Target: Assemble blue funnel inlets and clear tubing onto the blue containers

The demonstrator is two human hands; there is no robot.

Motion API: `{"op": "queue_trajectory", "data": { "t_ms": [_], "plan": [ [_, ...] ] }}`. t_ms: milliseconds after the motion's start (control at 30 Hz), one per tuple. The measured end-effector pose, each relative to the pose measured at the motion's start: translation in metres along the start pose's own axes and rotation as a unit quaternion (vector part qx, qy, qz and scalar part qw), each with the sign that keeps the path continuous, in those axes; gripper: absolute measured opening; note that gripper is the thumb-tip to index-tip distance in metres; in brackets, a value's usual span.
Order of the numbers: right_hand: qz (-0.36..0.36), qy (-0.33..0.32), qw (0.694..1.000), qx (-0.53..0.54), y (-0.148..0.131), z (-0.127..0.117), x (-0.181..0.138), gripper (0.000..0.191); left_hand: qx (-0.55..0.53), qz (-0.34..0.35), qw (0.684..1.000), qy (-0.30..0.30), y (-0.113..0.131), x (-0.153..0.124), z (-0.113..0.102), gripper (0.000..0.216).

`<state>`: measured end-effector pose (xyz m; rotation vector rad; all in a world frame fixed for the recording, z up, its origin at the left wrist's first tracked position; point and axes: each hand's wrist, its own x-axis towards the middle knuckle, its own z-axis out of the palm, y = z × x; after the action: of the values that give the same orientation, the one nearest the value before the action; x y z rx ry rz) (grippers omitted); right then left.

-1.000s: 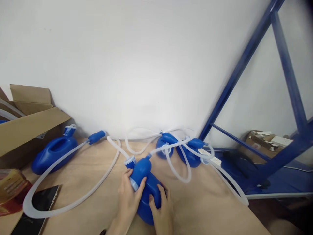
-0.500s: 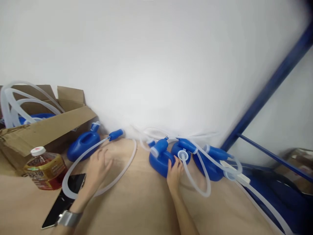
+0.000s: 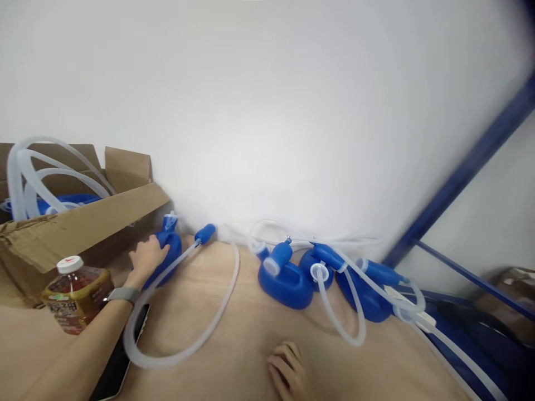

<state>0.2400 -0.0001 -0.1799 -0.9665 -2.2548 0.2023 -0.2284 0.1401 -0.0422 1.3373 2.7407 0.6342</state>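
Note:
At the left, my left hand [image 3: 148,257] grips a blue urinal bottle [image 3: 170,257] by its upper part, covering some of its body. A white hose [image 3: 179,359] loops over the tabletop in front of that bottle and ends in a blue funnel-shaped piece [image 3: 205,234] by the wall. My right hand [image 3: 288,370] is low at the front of the table, fingers loosely bent and apart, with nothing visible in it. Beyond it lie more blue urinal bottles with hoses, the nearest one [image 3: 286,287] on its side.
A cardboard box [image 3: 96,223] with hoses and blue bottles stands at the far left. Before it are a drink bottle [image 3: 77,295] and a black phone [image 3: 111,370], partly under my left forearm. A blue metal frame [image 3: 463,161] rises at the right. The wall closes the back.
My left hand has moved left and back from the tabletop onto the left urinal bottle. My right hand has let go of the middle bottle and drawn back toward me. The hose loop has shifted.

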Motion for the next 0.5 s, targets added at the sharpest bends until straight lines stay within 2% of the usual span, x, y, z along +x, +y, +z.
{"op": "queue_trajectory", "data": {
  "t_ms": [67,133,200,267,300,367,433,500],
  "plan": [
    [0.037,-0.032,0.998,0.048,-0.006,-0.003,-0.010,0.025,-0.007,0.041,0.999,-0.018,0.012,-0.020,0.009,0.050],
    [0.121,-0.045,0.986,0.105,-0.009,-0.008,-0.011,0.027,-0.023,0.089,0.995,-0.028,0.027,-0.049,0.020,0.058],
    [0.219,-0.046,0.963,0.153,-0.012,-0.014,-0.004,0.031,-0.041,0.133,0.990,-0.032,0.040,-0.083,0.031,0.061],
    [0.276,-0.022,0.945,0.174,-0.017,-0.023,0.014,0.040,-0.057,0.174,0.982,-0.037,0.052,-0.117,0.039,0.058],
    [0.278,-0.004,0.944,0.176,-0.021,-0.029,0.026,0.046,-0.064,0.192,0.978,-0.039,0.056,-0.133,0.042,0.056],
    [0.225,0.007,0.957,0.185,-0.032,-0.039,0.053,0.062,-0.072,0.229,0.970,-0.039,0.064,-0.161,0.046,0.054],
    [0.172,-0.044,0.960,0.214,-0.045,-0.045,0.077,0.076,-0.075,0.259,0.962,-0.039,0.069,-0.186,0.047,0.053],
    [0.157,-0.096,0.945,0.271,-0.058,-0.048,0.092,0.085,-0.078,0.282,0.955,-0.040,0.071,-0.211,0.049,0.051]
  ]
}}
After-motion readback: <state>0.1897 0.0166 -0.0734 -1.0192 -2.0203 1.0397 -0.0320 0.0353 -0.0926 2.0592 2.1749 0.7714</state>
